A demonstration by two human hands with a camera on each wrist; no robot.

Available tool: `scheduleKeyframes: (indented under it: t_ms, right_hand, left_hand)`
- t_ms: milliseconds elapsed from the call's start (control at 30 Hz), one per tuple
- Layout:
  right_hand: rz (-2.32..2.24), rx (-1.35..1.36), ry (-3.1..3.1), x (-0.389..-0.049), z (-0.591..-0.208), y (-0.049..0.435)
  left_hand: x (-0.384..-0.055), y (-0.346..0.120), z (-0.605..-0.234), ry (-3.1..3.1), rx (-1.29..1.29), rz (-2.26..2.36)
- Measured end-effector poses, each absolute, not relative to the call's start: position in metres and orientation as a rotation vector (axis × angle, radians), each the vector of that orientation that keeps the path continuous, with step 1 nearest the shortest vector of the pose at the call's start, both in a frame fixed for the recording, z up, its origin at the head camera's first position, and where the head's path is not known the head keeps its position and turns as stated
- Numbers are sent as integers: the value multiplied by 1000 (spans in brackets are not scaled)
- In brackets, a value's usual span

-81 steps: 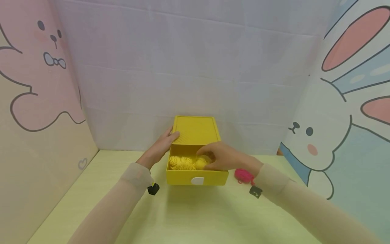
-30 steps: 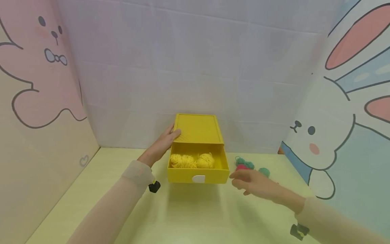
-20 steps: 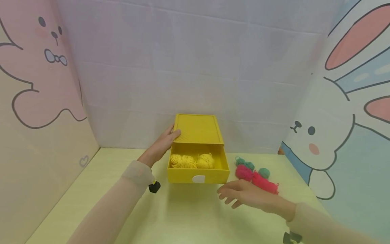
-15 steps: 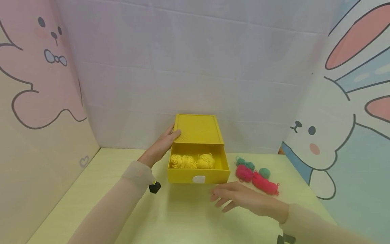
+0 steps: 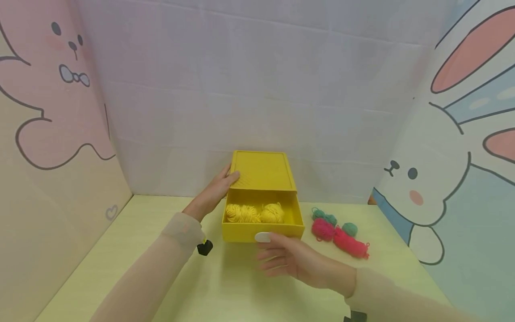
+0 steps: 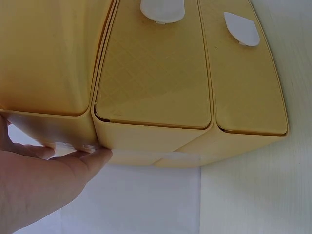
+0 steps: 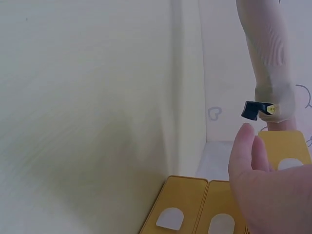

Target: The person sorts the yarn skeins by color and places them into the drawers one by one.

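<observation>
A yellow stacked drawer cabinet (image 5: 263,170) stands at the back, its top drawer (image 5: 237,233) pulled out. Inside that drawer lie a yellow yarn skein (image 5: 242,213) and a yellow yarn ball (image 5: 272,213). My left hand (image 5: 213,190) rests against the cabinet's left side, thumb at the top edge. In the left wrist view that hand (image 6: 44,185) touches the side wall with extended fingers, beside lower drawers with white handles. My right hand (image 5: 299,261) is at the front of the pulled-out drawer, fingers spread, thumb overlapping the white handle (image 5: 263,237); contact is unclear.
Right of the cabinet on the pale table (image 5: 181,286) lie a pink yarn ball (image 5: 323,229), a pinkish-red skein (image 5: 350,243), a green skein (image 5: 324,216) and a green ball (image 5: 350,229). A pale wall (image 5: 257,89) stands close behind.
My right hand has left the yellow yarn ball in the drawer, swung out to the right, then come back left to the drawer's handle. My left hand stays on the cabinet.
</observation>
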State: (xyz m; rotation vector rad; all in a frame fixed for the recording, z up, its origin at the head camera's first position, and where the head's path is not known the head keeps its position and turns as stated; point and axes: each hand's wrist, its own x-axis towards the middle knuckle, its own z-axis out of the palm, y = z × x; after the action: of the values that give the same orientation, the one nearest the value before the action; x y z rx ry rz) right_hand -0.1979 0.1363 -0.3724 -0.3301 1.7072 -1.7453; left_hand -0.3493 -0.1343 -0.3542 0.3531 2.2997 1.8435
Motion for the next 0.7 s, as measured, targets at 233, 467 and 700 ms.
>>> scheduleKeyframes:
  t_ms: [233,467,700]
  right_hand:
    - [-1823,-260,1646,-201,-377,127]
    - [-1859,-241,1666,-217,-380,122]
    - [-1866,-293,1697,-232,-381,123]
  left_hand:
    - [-350,-134,-355,2301,354,1843]
    - [-348,-134,-353,2301,350,1842]
    - [-346,-133,-351,2299,349,1846]
